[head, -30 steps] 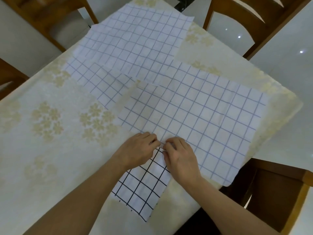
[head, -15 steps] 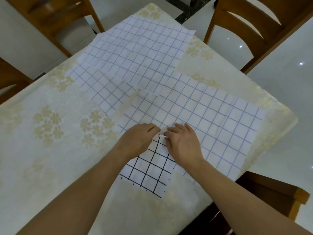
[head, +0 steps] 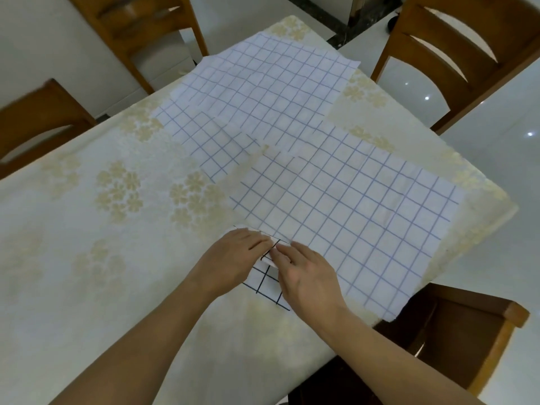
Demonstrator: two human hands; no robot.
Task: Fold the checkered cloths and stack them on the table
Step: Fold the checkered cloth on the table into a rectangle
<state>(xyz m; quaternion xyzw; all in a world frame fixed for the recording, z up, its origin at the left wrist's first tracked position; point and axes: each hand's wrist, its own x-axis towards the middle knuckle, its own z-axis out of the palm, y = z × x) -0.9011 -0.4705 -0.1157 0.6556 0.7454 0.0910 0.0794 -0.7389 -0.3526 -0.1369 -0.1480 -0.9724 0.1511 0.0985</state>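
My left hand point(head: 238, 255) and my right hand point(head: 306, 276) are together at the near side of the desk point(head: 87, 258), both with fingers curled and pinching the upper edge of the black-checked cloth point(head: 267, 283). This small cloth lies mostly under my hands, and its top touches the near corner of the big blue-checked cloth point(head: 350, 211). I think my fingertips can catch that blue corner too, and then the fold drags it and spoils both pieces. Also the grip is narrow, only in the middle, so the sides of the black cloth can sag and the fold comes crooked.

The blue cloth reaches the desk edge at 4 o'clock, just above a chair point(head: 467, 325), so a pull toward me can slide it off. Two more blue-checked cloths point(head: 263, 83) lie at 12 o'clock, overlapping. Free room for stacking is at 9 o'clock, where the tablecloth is bare
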